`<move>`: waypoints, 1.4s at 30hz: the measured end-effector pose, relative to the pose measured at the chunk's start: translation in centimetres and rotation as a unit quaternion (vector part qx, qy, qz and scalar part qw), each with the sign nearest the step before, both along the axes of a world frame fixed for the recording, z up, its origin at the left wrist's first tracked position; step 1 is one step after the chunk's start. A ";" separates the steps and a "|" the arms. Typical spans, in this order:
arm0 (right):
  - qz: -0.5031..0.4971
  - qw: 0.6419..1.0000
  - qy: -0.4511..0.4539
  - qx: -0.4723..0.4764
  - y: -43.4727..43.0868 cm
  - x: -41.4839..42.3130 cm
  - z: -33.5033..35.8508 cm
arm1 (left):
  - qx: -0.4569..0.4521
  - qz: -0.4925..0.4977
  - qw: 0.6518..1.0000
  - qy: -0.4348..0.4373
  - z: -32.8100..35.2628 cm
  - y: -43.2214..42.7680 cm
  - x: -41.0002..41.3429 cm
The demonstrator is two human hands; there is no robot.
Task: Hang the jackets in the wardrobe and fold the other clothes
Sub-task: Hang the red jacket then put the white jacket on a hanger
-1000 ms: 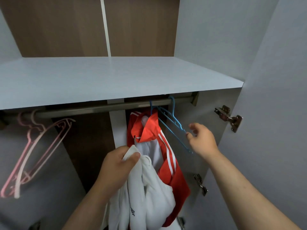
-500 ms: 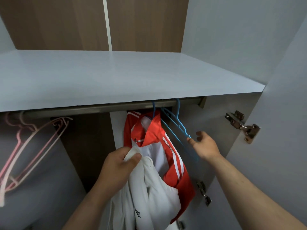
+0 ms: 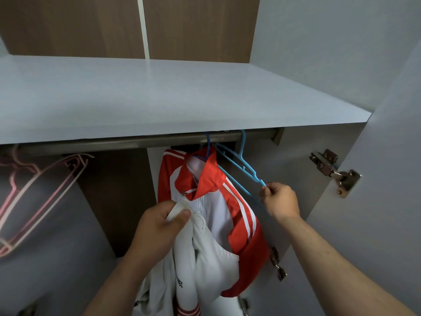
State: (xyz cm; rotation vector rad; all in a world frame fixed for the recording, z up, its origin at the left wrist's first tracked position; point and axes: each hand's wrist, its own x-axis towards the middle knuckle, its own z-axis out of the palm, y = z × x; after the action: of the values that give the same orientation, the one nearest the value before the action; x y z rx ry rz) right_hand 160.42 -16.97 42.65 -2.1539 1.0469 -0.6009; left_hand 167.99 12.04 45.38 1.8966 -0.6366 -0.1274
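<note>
I see pink hangers (image 3: pixel 43 192) on the left end of the rail (image 3: pixel 114 143); a shiny metal hinge (image 3: pixel 335 172) sits on the door's (image 3: pixel 387 213) inner edge.

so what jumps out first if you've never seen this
The red and white jacket hanging from the rail at centre draws the eye. In front of it the left hand grips a bunched white garment, while the right hand pinches the tip of an empty blue hanger at right.
</note>
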 end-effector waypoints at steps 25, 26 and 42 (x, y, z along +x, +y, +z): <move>-0.075 0.993 -0.092 -0.027 10.6 -14.6 2.8 | -0.031 -0.012 0.995 0.092 -1.1 4.1 -5.2; -0.081 0.991 -0.104 -0.022 11.2 -15.4 2.9 | -0.027 -0.014 0.995 0.094 -1.3 4.1 -5.6; -0.038 0.931 -0.275 0.237 21.1 -26.9 4.9 | -0.058 -0.090 0.968 0.229 1.4 3.2 -15.3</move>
State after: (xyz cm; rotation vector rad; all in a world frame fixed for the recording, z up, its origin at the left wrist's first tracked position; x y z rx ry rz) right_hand 133.52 4.16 47.52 -1.4125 0.8501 -0.8300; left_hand 152.67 15.25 46.77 1.6166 -0.4839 -0.6129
